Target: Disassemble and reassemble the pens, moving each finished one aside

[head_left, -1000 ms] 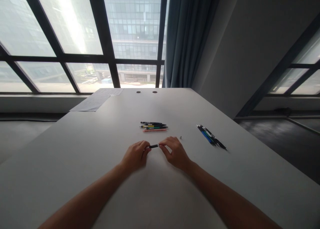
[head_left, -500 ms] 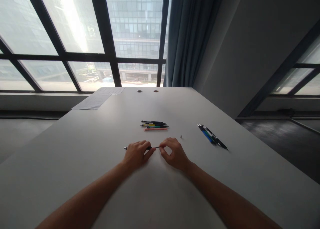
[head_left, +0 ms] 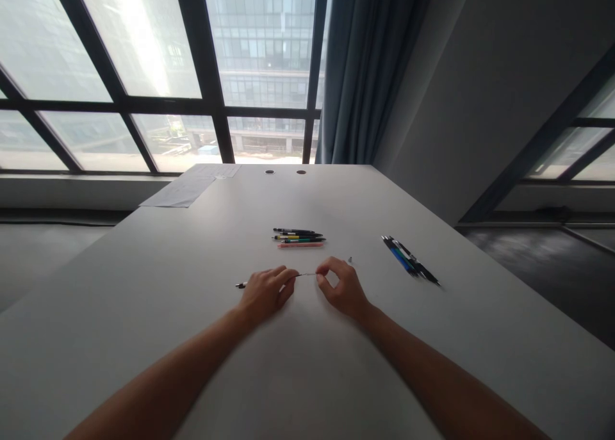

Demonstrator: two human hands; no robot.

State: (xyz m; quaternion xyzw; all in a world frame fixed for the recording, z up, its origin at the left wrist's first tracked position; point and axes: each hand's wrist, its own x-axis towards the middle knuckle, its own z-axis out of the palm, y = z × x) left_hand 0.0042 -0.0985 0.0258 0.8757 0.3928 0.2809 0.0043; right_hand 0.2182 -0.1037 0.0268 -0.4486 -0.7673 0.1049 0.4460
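The pen (head_left: 243,284) lies low over the table (head_left: 144,312), its long axis running left to right across the view. The left hand (head_left: 266,291) is closed around the barrel; the dark tip shows beyond the knuckles on the left. A thin refill (head_left: 306,275) spans the gap between the hands along the same axis. The right hand (head_left: 342,289) pinches its right end between thumb and forefinger, other fingers curled. A small cap-like part (head_left: 350,260) lies just beyond the right hand. Two pen groups (head_left: 298,237) (head_left: 409,268) lie farther off.
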